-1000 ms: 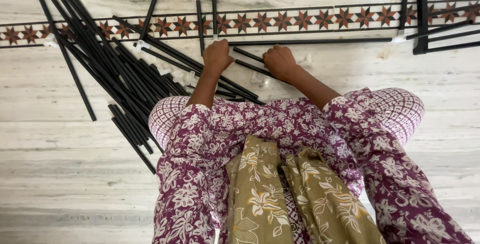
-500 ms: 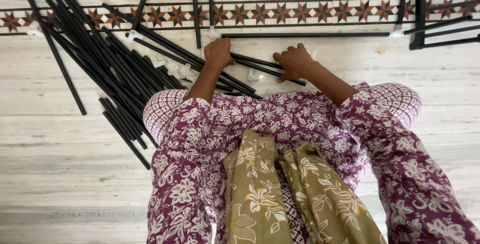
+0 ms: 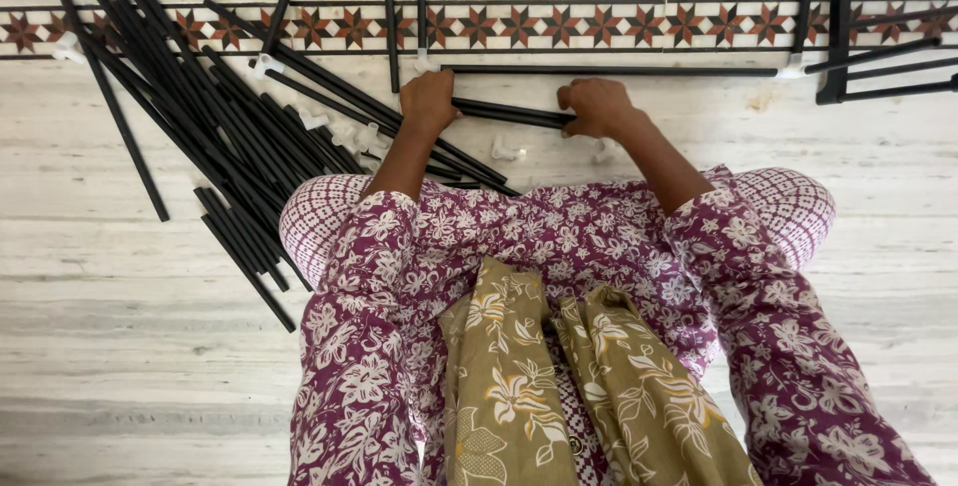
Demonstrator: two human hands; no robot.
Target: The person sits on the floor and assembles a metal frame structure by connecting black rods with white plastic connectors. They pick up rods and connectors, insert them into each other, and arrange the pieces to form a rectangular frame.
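Beyond the knees: fingertips hidden, both hands curled over the rods (image 3: 511, 112). Frame (image 3: 836, 27) at far right cut off by picture edge. Pile (image 3: 190, 117) crowding left; white connectors (image 3: 504, 153) scattered just near the hands; bare floor (image 3: 120, 346) near left. Left hand (image 3: 427, 102) closed on left end of rods, right hand (image 3: 596, 107) closed on right end. Rods level, just above floor.

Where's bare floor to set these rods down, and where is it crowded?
Free: pale floor right of the right hand, below the long rod and black frame; also lower left, below the rod pile. Crowded: left of the left hand, with white connectors by the knees.
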